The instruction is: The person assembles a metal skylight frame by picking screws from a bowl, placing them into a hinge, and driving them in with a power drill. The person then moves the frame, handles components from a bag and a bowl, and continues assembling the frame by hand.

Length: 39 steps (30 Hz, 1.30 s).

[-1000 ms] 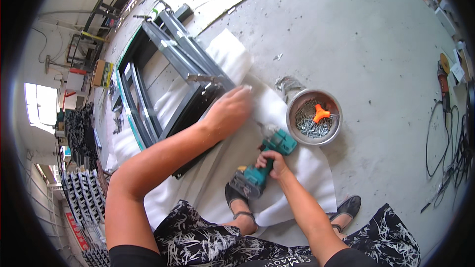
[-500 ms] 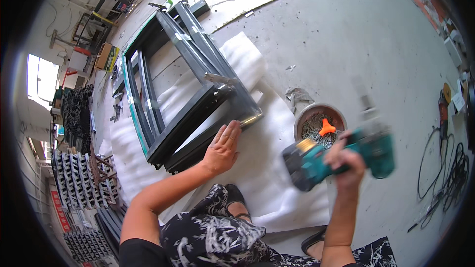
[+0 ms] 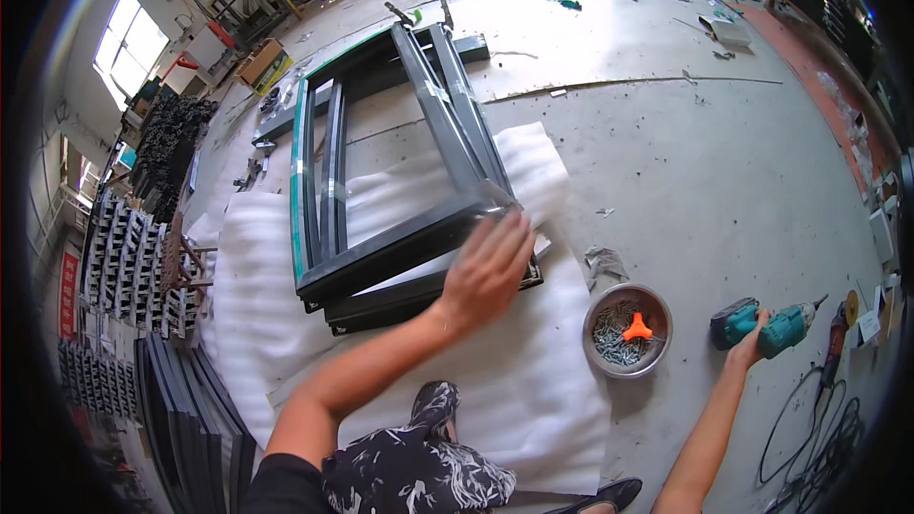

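A stack of dark grey metal frames [image 3: 390,249], like window frames, lies on white foam sheeting [image 3: 505,381]. My left hand [image 3: 487,271] is over the near right corner of the stack, fingers stretched out and slightly blurred. Whether it touches the top frame I cannot tell. Out to the right, my right hand [image 3: 749,349] grips a teal and black cordless drill [image 3: 786,329], its bit pointing right. Between my hands stands a round metal bowl [image 3: 628,373] of screws [image 3: 617,346], with an orange three-armed piece [image 3: 638,326] on top.
An angle grinder [image 3: 838,338] and its coiled black cable [image 3: 809,462] lie at the right. Dark metal profiles [image 3: 176,409] are stacked at the lower left, near racked profile pieces [image 3: 124,266]. A cardboard box [image 3: 262,65] sits at the far left.
My right hand has carried the drill away from beside the bowl, farther right. My left hand has lifted or slid toward the frame's corner. The whole view has shifted.
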Motion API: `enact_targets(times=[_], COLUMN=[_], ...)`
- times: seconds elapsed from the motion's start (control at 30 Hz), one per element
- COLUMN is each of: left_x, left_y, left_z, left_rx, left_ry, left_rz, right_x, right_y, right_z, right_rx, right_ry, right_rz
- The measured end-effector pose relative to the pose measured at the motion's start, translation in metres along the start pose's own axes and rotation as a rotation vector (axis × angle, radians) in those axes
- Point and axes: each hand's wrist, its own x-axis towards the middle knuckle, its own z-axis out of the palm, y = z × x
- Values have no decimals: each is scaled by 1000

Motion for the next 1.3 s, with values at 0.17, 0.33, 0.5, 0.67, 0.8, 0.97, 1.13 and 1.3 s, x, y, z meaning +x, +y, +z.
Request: enact_targets(times=[0.17, 0.33, 0.5, 0.67, 0.8, 0.97, 1.13, 1.3], left_x=[47, 22, -42, -97, -91, -95, -81, -93], left_y=[-56, -52, -60, -58, -51, -38, -38, -39], left_z=[11, 33, 33, 61, 71, 68, 58, 62], left_rx=[298, 317, 173, 157, 127, 244, 385, 365], left_ry=[0, 148, 147, -51, -63, 19, 158, 49], left_rz=[-36, -113, -353, -492, -507, -525, -403, -412], right_x=[16, 19, -10, -62, -82, -70, -70, -128], right_y=[9, 3, -16, -54, -115, -150, -125, -113], right_z=[12, -11, -30, -58, -93, -89, -65, 14], right_rx=[-1, -159, -491, -802, -1173, -1154, -1041, -1116], right_ry=[-101, -152, -136, -537, -1137, -1161, -1184, -1384], right_rz=[20, 126, 271, 419, 330, 293, 213, -176])
